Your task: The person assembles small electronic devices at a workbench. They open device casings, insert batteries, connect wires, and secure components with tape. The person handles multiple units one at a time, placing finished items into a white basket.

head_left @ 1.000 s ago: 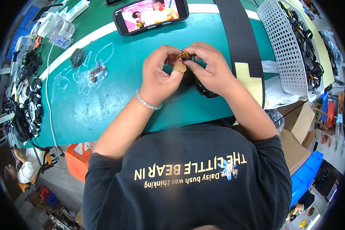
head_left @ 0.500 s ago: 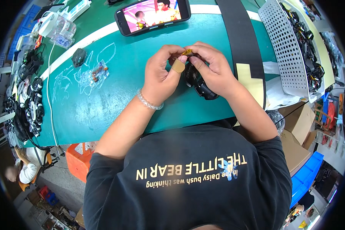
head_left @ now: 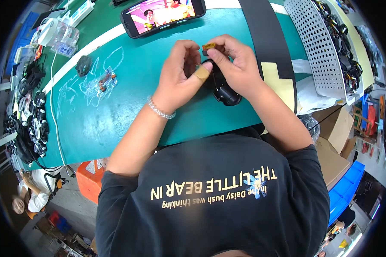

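Holds small amber part (head_left: 209, 46) in right hand (head_left: 239, 64) — just right of left hand (head_left: 178, 73), half-curled, contents not discernible — beyond black device (head_left: 228, 95) slanting bodyward and rightward.

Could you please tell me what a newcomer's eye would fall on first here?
Probably the phone with its bright pink screen, beyond the hands on the green table. Next, mid-picture, the right hand pinches a small yellow part, with the left hand close by and a black device lower between them. A white basket full of black items stands at right.
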`<state>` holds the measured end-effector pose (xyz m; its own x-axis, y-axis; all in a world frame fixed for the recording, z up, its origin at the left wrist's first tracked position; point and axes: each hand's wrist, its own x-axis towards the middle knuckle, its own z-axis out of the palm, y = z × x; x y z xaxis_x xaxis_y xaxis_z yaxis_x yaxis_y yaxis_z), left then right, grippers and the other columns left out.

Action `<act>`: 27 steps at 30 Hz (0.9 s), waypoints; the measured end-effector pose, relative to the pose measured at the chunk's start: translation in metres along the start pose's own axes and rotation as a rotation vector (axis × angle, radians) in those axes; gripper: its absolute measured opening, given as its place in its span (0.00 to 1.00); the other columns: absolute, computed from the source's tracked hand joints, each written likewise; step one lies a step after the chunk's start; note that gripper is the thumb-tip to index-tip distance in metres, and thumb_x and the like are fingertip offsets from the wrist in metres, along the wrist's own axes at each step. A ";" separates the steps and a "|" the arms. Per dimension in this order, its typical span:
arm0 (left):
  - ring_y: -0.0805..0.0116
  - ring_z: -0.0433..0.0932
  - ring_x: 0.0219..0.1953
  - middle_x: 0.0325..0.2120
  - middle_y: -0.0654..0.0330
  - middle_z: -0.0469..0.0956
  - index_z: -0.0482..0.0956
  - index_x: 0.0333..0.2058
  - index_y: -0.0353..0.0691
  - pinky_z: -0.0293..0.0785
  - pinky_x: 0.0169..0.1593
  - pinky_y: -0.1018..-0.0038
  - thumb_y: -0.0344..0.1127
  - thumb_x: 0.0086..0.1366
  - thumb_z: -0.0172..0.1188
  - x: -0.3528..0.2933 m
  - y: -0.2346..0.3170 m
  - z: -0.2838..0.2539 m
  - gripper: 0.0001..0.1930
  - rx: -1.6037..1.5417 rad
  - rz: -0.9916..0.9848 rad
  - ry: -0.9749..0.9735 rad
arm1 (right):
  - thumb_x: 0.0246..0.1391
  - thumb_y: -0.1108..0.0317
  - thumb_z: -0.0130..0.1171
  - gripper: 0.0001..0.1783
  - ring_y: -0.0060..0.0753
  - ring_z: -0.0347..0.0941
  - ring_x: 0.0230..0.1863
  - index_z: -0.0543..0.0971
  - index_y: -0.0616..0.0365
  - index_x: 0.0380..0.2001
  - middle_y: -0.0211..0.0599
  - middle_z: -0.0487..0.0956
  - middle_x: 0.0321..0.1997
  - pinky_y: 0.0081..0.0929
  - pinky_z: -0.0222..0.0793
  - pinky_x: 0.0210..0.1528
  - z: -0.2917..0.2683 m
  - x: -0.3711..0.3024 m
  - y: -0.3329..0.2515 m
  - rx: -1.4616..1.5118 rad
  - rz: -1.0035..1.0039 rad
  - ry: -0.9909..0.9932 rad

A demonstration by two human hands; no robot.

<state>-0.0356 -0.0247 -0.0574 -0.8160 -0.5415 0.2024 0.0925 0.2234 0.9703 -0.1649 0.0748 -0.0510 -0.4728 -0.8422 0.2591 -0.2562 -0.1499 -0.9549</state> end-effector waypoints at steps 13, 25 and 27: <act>0.67 0.70 0.22 0.21 0.55 0.73 0.68 0.38 0.33 0.68 0.27 0.73 0.31 0.62 0.53 -0.003 0.001 0.009 0.09 -0.006 -0.113 -0.011 | 0.49 0.74 0.58 0.05 0.32 0.71 0.28 0.75 0.62 0.32 0.38 0.76 0.28 0.23 0.67 0.29 -0.004 0.005 -0.010 -0.327 -0.535 0.145; 0.77 0.67 0.22 0.19 0.61 0.70 0.61 0.34 0.36 0.65 0.24 0.77 0.29 0.63 0.51 -0.008 -0.006 0.018 0.07 -0.052 0.068 0.199 | 0.42 0.75 0.62 0.07 0.34 0.70 0.22 0.74 0.62 0.25 0.36 0.73 0.23 0.26 0.67 0.23 0.004 0.004 -0.015 -0.474 -0.554 0.125; 0.77 0.66 0.22 0.19 0.61 0.70 0.61 0.35 0.36 0.64 0.24 0.77 0.29 0.63 0.51 -0.007 -0.011 0.017 0.07 -0.056 0.072 0.212 | 0.41 0.75 0.62 0.07 0.34 0.70 0.22 0.74 0.61 0.25 0.36 0.73 0.23 0.27 0.66 0.23 0.002 0.006 -0.019 -0.484 -0.534 0.108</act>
<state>-0.0407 -0.0092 -0.0718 -0.6688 -0.6849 0.2891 0.1825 0.2258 0.9569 -0.1609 0.0717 -0.0318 -0.2530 -0.6584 0.7089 -0.8076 -0.2598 -0.5295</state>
